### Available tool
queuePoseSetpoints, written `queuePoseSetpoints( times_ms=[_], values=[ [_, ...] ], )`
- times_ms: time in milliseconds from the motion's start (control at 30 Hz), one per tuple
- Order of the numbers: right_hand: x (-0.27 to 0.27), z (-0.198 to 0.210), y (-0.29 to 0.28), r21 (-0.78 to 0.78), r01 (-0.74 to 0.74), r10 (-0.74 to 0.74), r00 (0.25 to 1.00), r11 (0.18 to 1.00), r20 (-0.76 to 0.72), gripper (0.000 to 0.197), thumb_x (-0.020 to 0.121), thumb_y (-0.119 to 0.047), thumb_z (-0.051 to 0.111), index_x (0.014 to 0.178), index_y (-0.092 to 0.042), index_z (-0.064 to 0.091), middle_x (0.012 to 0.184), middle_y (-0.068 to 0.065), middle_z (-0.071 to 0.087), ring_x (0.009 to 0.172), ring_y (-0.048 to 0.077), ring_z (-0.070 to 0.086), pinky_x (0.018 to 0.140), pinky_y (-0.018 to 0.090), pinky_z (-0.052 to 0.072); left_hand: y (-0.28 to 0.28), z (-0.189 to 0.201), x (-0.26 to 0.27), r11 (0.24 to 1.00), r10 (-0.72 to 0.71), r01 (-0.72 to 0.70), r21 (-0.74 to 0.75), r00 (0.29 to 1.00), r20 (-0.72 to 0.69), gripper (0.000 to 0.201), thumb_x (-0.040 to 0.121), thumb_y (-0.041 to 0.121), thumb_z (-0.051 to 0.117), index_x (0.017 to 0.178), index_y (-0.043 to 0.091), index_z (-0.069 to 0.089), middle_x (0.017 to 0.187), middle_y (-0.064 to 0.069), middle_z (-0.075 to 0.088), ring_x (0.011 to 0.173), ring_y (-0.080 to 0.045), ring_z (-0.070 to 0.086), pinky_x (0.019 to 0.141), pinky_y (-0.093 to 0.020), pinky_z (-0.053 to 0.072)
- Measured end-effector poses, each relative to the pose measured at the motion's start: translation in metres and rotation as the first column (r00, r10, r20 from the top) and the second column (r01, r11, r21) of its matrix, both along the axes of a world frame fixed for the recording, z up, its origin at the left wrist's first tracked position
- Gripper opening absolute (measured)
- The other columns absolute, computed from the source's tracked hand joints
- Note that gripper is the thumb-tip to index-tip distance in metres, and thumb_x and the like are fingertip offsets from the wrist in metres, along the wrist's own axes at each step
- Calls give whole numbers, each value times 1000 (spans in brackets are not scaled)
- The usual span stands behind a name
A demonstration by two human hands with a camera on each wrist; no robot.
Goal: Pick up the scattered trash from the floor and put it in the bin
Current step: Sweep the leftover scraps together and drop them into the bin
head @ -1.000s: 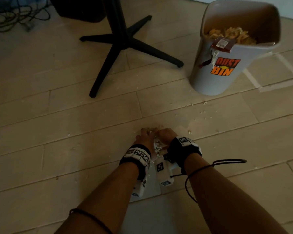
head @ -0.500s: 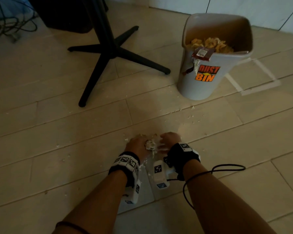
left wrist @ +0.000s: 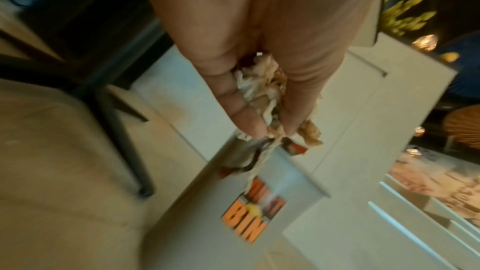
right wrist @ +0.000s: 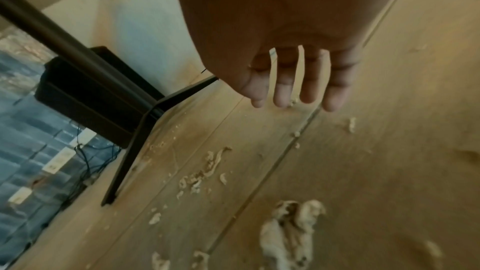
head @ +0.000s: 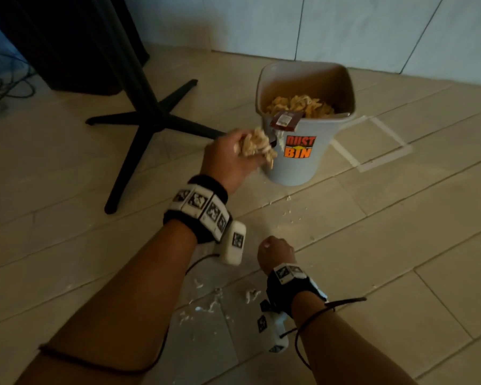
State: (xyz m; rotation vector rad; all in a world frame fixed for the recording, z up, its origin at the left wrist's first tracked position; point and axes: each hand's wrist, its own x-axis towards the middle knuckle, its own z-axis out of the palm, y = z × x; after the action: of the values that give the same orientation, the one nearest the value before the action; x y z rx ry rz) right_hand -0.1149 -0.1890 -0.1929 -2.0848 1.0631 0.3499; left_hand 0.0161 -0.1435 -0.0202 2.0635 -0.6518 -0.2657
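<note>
Head view: my left grip [head: 235, 159] holds a wad of trash [head: 257, 147], just short of the bin [head: 303, 165] ahead. My right grip [head: 275, 251] hangs loose and empty over scraps [head: 252, 294] on the floor [head: 67, 259]. Next I judge I must lift the wad over the rim and let go.

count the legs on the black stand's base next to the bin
4 on the black stand. One leg points left, one comes toward the camera, one runs back toward the wall, one heads for the bin, its tip hidden behind the left hand.
</note>
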Motion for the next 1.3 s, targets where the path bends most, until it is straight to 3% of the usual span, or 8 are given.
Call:
queuePoseSetpoints(
  times_ms=[300, 467, 533, 667, 833, 967, 1167, 1300],
  values=[
    [-32, -16, -7, -146, -202, 201, 979, 969, -21, 44, 90, -26, 52, 133, -29, 48, 140, 1, 39, 131, 26, 34, 100, 41, 38, -126, 64, 43, 998, -46, 26, 62, 938, 343, 44, 76, 28, 75, 117, 20, 62, 113, 1, 66, 101, -15, 62, 86, -26, 53],
    [-48, -22, -3, -181, -255, 266, 963, 950, 38, 51, 89, -26, 51, 140, -26, 42, 150, 2, 30, 140, 26, 24, 109, 42, 31, -157, 39, 60, 869, -275, 148, 472, 938, 212, 83, 70, 45, 79, 141, 24, 42, 142, -4, 46, 127, -23, 48, 106, -34, 40],
    [-50, -24, -2, -189, -258, 274, 960, 947, 64, 52, 89, -25, 52, 140, -25, 44, 152, 3, 29, 141, 27, 23, 109, 43, 30, -157, 32, 63, 807, -343, 235, 541, 933, 106, 78, 75, 51, 73, 143, 28, 40, 143, -3, 48, 122, -22, 53, 103, -36, 43],
    [-47, -27, -4, -211, -270, 284, 958, 939, 37, 49, 91, -27, 50, 139, -27, 44, 151, 2, 30, 140, 26, 25, 108, 43, 31, -135, 30, 64, 924, -254, 175, 340, 946, 201, 48, 79, 58, 60, 124, 40, 58, 141, 3, 50, 119, -14, 54, 101, -31, 44],
    [-31, -23, -5, -247, -221, 233, 972, 943, 22, 39, 90, -28, 50, 129, -27, 53, 136, 3, 43, 126, 29, 37, 98, 42, 37, -74, 20, 54, 999, -32, 41, -12, 899, 436, 39, 90, 33, 56, 128, 24, 58, 131, 4, 57, 122, -10, 51, 103, -24, 39],
    [-16, -22, -1, -244, -248, 262, 965, 937, 22, 41, 90, -29, 50, 131, -26, 51, 138, 3, 43, 127, 29, 37, 99, 44, 38, -4, -42, 50, 985, 115, -138, 100, 971, 210, 42, 90, 19, 56, 132, 19, 54, 136, -6, 53, 126, -20, 49, 105, -29, 38],
    [12, -19, 9, -229, -375, 380, 925, 898, -23, 50, 95, -26, 44, 144, -26, 36, 150, 4, 32, 135, 29, 32, 106, 48, 36, 115, -151, 9, 694, 275, -142, 706, 958, -78, 56, 93, 19, 50, 147, 18, 35, 151, -14, 33, 135, -35, 36, 108, -41, 39],
    [30, -15, 26, -170, -498, 499, 866, 850, -39, 47, 95, -21, 41, 142, -25, 39, 142, 6, 37, 128, 32, 37, 100, 49, 43, 148, -175, -25, 564, 453, -144, 813, 877, -159, 55, 93, 23, 52, 145, 16, 34, 148, -16, 27, 133, -39, 33, 106, -43, 38]
  ],
)
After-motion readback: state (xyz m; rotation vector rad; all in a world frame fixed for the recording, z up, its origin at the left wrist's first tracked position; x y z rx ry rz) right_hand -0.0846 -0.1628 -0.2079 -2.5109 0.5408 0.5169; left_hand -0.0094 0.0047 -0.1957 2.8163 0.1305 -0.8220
